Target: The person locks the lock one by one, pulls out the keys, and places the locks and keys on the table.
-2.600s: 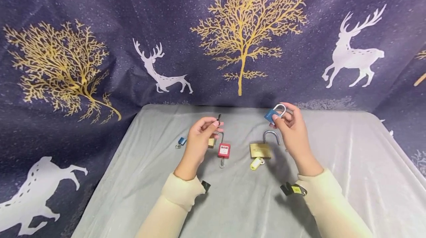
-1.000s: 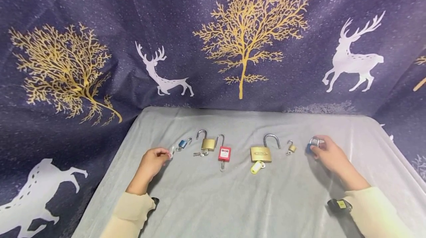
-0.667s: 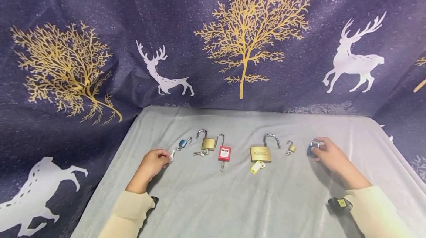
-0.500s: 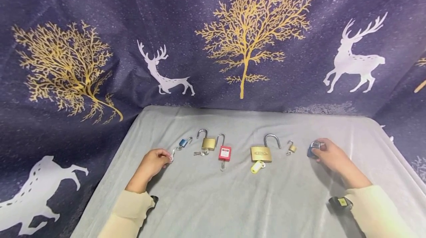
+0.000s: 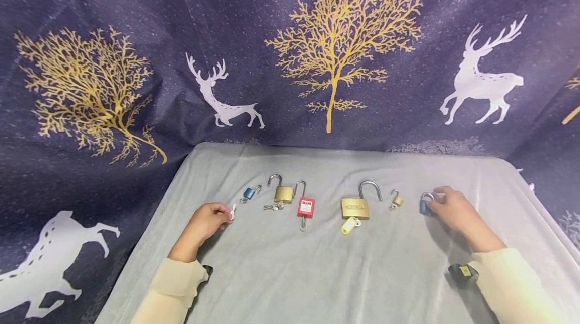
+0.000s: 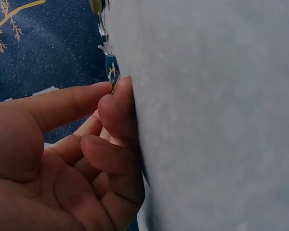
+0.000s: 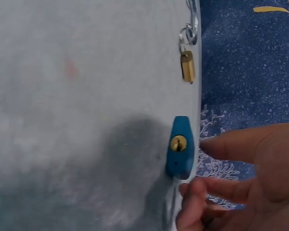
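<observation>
In the head view, my left hand is low over the grey cloth at the left, pinching a small set of silver keys between thumb and fingertips. The left wrist view shows a metal ring at those fingertips. At the right, a blue padlock with a silver shackle lies on the cloth. Its brass keyhole faces the right wrist camera. Beside it is my right hand, thumb and fingers parted and just off the padlock's body.
Between my hands lie a small blue padlock, a brass padlock with keys, a red padlock, a large brass padlock with a yellow tag, and a tiny brass padlock. A patterned curtain hangs behind.
Both hands came down from mid-air and moved apart, the left carrying the keys, the right the blue padlock. The padlock was laid down, and my right fingers have since drawn off it.
</observation>
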Motion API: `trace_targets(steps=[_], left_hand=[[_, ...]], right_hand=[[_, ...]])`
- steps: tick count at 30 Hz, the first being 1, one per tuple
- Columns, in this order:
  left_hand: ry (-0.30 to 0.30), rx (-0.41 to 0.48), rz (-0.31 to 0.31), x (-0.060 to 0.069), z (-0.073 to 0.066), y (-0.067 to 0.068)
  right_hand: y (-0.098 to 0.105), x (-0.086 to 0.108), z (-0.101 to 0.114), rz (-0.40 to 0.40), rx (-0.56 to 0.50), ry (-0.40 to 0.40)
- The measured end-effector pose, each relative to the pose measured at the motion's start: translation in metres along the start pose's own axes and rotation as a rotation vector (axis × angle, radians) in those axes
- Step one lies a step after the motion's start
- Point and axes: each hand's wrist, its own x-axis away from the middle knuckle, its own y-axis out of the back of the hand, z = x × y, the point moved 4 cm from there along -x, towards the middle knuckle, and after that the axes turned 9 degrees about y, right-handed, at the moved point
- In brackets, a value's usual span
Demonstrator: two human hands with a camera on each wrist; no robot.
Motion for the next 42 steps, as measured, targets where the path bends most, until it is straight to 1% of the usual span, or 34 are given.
trace_targets(steps=[4, 8, 12, 17, 22, 28, 35, 40, 42], left_hand=[[0.000, -0.012, 0.000, -0.001, 0.001, 0.001], [0.000, -0.018, -0.002, 0.000, 0.001, 0.001], [0.000, -0.018, 0.000, 0.001, 0.000, 0.000], [0.018, -0.029, 0.009, 0.000, 0.000, -0.001], [0.041, -0.045, 0.005, -0.001, 0.001, -0.001], [0.074, -0.065, 0.012, -0.002, 0.002, -0.001], [0.072, -0.119, -0.007, -0.002, 0.002, 0.001], [0.066, -0.090, 0.003, -0.002, 0.002, 0.001], [0.050, -0.086, 0.005, -0.002, 0.002, 0.002]], right_hand=[[0.003, -0.004, 0.011, -0.041, -0.001, 0.000], [-0.001, -0.009, 0.030, -0.074, -0.020, 0.085], [-0.010, -0.015, 0.047, -0.063, -0.061, 0.146], [-0.018, -0.024, 0.059, -0.040, -0.023, 0.173], [-0.027, -0.032, 0.060, -0.014, -0.001, 0.176], [-0.034, -0.036, 0.059, 0.020, 0.007, 0.167], [-0.035, -0.037, 0.060, 0.020, 0.031, 0.186], [-0.036, -0.038, 0.060, 0.029, 0.039, 0.178], [-0.037, -0.038, 0.061, 0.032, 0.035, 0.178]])
